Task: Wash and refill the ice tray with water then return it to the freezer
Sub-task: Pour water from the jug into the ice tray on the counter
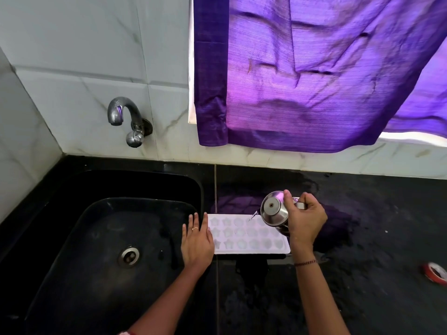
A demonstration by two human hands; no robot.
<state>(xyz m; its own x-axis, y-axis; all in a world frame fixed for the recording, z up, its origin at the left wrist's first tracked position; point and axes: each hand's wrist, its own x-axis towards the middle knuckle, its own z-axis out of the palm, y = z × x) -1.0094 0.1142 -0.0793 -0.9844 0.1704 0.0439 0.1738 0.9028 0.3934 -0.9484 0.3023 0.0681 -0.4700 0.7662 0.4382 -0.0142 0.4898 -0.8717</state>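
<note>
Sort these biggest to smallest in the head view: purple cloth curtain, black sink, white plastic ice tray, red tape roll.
Biggest: purple cloth curtain and black sink, about alike, both cut off by the frame.
Then white plastic ice tray.
Smallest: red tape roll.

I note matt white plastic ice tray (242,238), polished steel jug (274,211), glossy black sink (96,226), dulled metal tap (123,112), ribbed purple cloth curtain (314,68).

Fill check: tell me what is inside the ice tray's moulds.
The ice tray has star and round moulds; a thin stream from the steel jug enters one. Fill levels are unclear. The jug and right hand cover right-end moulds; the left hand covers the left edge.
</note>
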